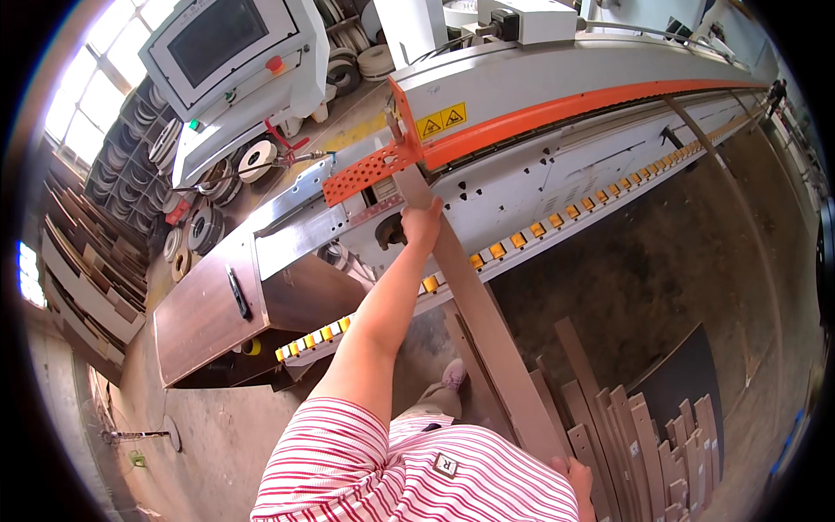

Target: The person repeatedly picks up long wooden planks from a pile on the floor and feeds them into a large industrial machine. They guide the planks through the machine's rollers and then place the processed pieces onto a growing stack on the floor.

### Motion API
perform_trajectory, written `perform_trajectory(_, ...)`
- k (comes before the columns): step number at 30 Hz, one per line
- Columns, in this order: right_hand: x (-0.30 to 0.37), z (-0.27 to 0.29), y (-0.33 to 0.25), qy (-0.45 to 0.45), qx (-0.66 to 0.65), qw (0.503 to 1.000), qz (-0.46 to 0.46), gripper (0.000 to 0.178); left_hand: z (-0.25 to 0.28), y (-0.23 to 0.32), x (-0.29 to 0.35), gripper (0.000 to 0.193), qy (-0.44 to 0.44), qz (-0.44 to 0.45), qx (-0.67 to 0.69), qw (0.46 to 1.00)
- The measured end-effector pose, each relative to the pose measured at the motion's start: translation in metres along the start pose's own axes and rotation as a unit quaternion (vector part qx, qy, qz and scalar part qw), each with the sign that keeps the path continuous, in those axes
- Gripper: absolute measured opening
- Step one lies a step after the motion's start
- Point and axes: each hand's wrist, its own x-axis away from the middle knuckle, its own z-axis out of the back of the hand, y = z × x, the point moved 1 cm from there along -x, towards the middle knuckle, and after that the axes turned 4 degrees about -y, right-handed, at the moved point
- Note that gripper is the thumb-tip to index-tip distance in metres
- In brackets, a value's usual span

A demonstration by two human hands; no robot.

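Observation:
A long, narrow brown board (477, 304) runs slantwise from the feed end of a long machine (557, 96) back toward my body. My left hand (422, 224) is closed around the board's far part, just below an orange perforated guard (370, 172). Down at the lower right, my right hand (576, 480) grips the near part of the same board; its fingers are partly hidden. The board's far tip lies beside the guard, on the machine's metal bed.
Yellow rollers (519, 239) line the machine's front rail. A control panel (217, 43) stands at upper left, above rolls of edging (257, 161). A utility knife (237, 291) lies on a brown cabinet (204, 317). Several narrow boards (644, 435) stand stacked at right.

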Motion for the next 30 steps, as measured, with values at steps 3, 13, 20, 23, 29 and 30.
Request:
perform_trajectory(3,-0.010,0.004,0.015,0.069,-0.006,0.997,0.029,0.065,-0.020,0.005,-0.004,0.077,0.016,-0.002,0.008,1.000)
perform_trajectory(13,-0.040,0.073,0.009,0.257,-0.038,0.964,0.065,0.049,-0.096,-0.008,-0.092,0.046,-0.090,-0.405,-0.194,0.889)
perform_trajectory(20,-0.018,-0.067,0.050,0.256,-0.044,0.962,0.085,0.032,-0.006,-0.010,0.131,0.028,-0.163,-0.454,-0.051,0.874)
perform_trajectory(23,-0.057,-0.145,0.114,0.177,-0.052,0.980,-0.074,0.035,0.027,-0.044,0.201,0.026,-0.253,-0.484,-0.152,0.824)
perform_trajectory(29,-0.145,-0.177,0.208,0.282,0.114,0.941,-0.147,0.036,0.080,-0.128,0.246,0.032,-0.480,-0.380,-0.266,0.745)
perform_trajectory(30,-0.155,-0.175,0.215,0.245,0.110,0.949,-0.166,0.035,0.088,-0.138,0.246,0.033,-0.502,-0.338,-0.285,0.744)
